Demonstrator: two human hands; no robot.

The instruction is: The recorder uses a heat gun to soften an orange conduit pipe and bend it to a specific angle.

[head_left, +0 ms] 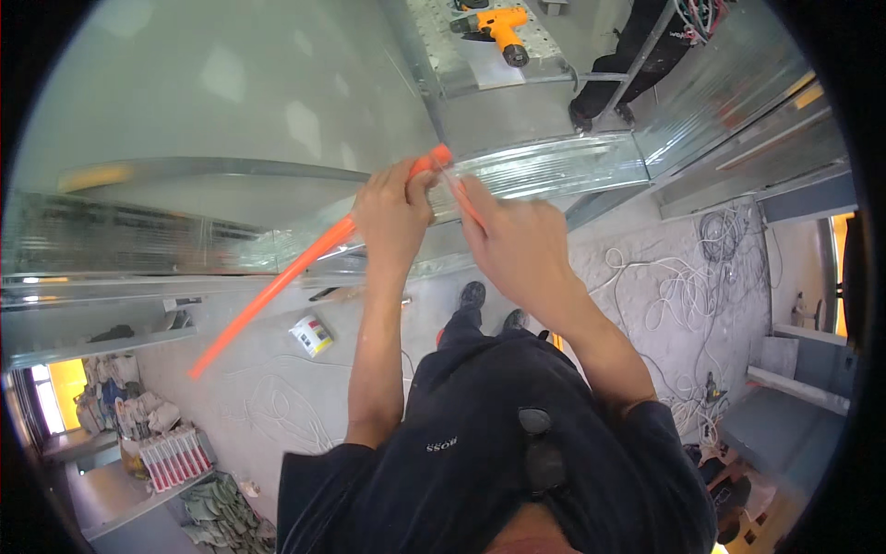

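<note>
A long orange plastic tube (282, 285) slants from the middle of the view down to the left. Near its upper end, my left hand (392, 214) is closed around it, with a short stub sticking out above the fingers. My right hand (521, 242) is closed on a slim orange-handled tool (468, 205). Its thin greyish tip looks like a blade and meets the tube just by my left thumb. Most of the handle is hidden in my palm, so its exact kind is unclear. Both hands are raised before a shiny metal channel (554, 166).
An orange-yellow cordless drill (503, 30) lies on a perforated platform ahead. Beyond the channel at right, another person's dark-trousered legs (620, 78) stand beside a metal frame. Coiled white cables (678, 291) spread over the floor at right. A white bucket (311, 336) is at left.
</note>
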